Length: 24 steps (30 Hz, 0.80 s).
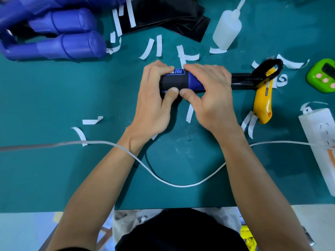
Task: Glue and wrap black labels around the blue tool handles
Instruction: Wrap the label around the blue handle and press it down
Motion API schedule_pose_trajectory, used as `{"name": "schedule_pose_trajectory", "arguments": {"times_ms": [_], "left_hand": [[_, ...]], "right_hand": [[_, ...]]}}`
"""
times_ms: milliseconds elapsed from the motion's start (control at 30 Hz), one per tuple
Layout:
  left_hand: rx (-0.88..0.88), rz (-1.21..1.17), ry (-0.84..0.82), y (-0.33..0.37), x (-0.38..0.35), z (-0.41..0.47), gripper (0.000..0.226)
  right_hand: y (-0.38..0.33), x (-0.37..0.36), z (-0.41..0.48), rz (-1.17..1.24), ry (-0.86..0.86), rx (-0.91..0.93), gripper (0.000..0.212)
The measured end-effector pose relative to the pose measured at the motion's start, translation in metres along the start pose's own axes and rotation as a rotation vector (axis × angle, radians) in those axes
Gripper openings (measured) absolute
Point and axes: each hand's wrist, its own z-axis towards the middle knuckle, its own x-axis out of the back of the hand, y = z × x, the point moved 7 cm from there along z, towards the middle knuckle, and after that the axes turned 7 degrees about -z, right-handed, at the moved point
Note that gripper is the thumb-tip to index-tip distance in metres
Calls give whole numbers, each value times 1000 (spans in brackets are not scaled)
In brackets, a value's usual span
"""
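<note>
A blue tool handle [192, 82] lies sideways at the middle of the green mat, its black metal end [253, 77] pointing right. A black label [174, 81] with blue lettering is wrapped around it. My left hand [154, 98] grips the handle's left part, thumb pressing the label's near edge. My right hand [210, 95] curls over the handle from the right, its thumb beside the left thumb on the same edge. A stack of black labels [174, 17] lies at the back.
Several blue handles [59, 33] are piled at the back left. A white glue bottle [226, 29] stands at the back right. A yellow knife [262, 104], a green timer [324, 77], a white power strip [322, 142] and its cable [163, 178] lie around. White paper strips [155, 46] litter the mat.
</note>
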Motion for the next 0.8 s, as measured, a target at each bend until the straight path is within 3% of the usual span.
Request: {"name": "schedule_pose_trajectory", "arguments": {"times_ms": [800], "left_hand": [[16,-62,23,-1,0,0,36]], "right_hand": [[0,1,1,42,43,-86,29]]}}
